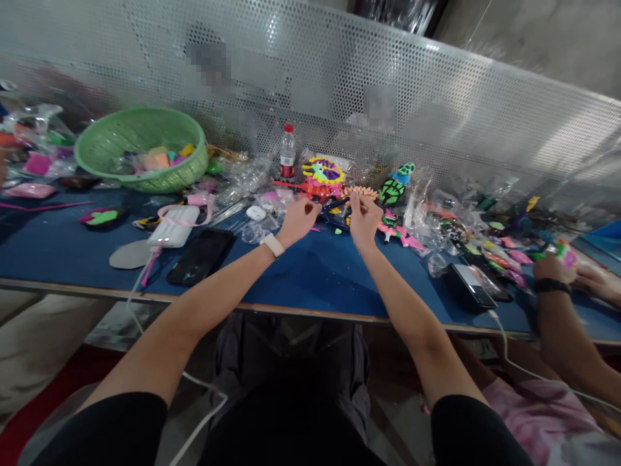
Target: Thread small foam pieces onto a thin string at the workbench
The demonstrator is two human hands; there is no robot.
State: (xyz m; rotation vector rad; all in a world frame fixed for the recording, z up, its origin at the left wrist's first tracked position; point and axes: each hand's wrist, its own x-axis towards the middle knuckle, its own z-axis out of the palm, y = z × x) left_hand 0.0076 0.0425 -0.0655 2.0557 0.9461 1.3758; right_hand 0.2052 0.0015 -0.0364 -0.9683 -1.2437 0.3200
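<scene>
Above the blue table mat, my two hands are close together. My right hand point(365, 219) has its fingers closed on a dark blue piece point(334, 212) with small yellow spots. My left hand point(301, 219) is pinched at that piece's left side; whatever lies between its fingertips is too small to tell. Just below lies a small green bit point(338, 231). Behind my hands stand a colourful horned dinosaur figure point(324, 173) and a peach ridged piece point(361, 192). To the right of my right hand are a pink figure with a green face point(402, 234) and a green-and-black turtle figure point(394, 188).
A green basket point(140, 178) of coloured packets, a red-capped bottle point(288, 154), a white power bank point(174, 226) and a black phone point(201, 256) are leftward. At right are a black box point(469, 288), plastic bags and another person's hands point(553, 268). A perforated metal panel point(310, 77) rises behind.
</scene>
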